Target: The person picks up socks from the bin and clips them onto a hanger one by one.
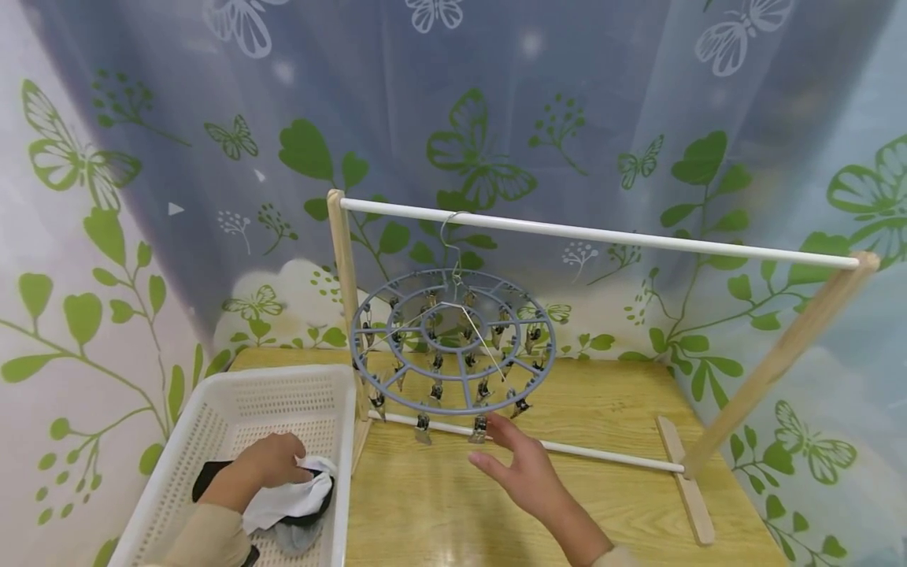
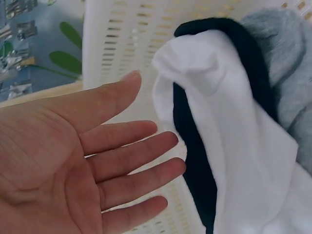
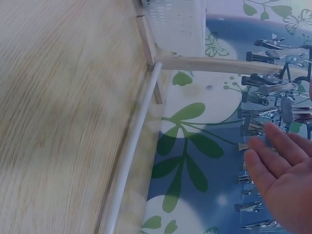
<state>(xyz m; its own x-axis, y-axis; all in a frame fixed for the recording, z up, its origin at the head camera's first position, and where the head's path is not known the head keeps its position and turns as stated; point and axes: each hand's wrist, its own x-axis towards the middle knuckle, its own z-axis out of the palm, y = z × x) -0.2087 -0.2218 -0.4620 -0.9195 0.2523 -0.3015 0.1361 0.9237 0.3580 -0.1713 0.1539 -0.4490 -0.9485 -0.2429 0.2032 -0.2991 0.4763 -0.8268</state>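
Note:
My left hand (image 1: 272, 461) is inside the white basket (image 1: 347, 457), above a small pile of clothing. In the left wrist view the fingers are spread and relaxed, beside a white sock (image 2: 229, 122) that overlaps a black sock (image 2: 192, 141). A grey fabric piece (image 2: 280, 44) lies behind them. My right hand (image 1: 524, 472) is raised at the near rim of the round grey clip hanger (image 1: 453, 411), fingers loosely extended next to a metal clip (image 1: 479, 429). In the right wrist view, several hanging clips (image 3: 251, 207) surround its fingertips.
The hanger's hook (image 1: 445, 232) hangs on the white top bar (image 1: 602, 236) of a wooden-post rack (image 1: 779, 362). A lower white bar (image 1: 609, 457) runs just above the wooden table (image 1: 439, 504). Behind is a patterned curtain (image 1: 397, 94). The basket stands left of the rack.

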